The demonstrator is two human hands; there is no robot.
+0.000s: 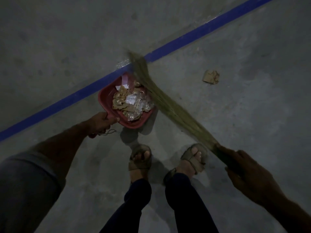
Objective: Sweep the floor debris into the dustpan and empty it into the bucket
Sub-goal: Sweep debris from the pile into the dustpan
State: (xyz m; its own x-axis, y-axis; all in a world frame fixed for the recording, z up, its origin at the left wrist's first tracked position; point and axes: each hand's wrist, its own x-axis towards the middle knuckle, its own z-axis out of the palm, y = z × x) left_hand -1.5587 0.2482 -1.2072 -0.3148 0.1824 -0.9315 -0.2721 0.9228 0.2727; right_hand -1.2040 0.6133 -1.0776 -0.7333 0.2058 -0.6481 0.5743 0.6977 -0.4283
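Grey rolled sleeve (pixel 28 174), dark trousers (pixel 134 204), strapped sandals (pixel 140 158) (dusty tan).

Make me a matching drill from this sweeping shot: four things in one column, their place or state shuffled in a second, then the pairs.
Things:
1. dustpan
2. broom
3. cardboard scrap
4. blue floor line

Place or state:
A. lying alone on the concrete, right of the bristles
B. held by the right hand, bristles at the pan's open edge
C. painted diagonally across the floor
D. red, loaded with paper and plastic scraps, handle gripped by the left hand

Pairs: 1-D, 2-B, 3-A, 4-C
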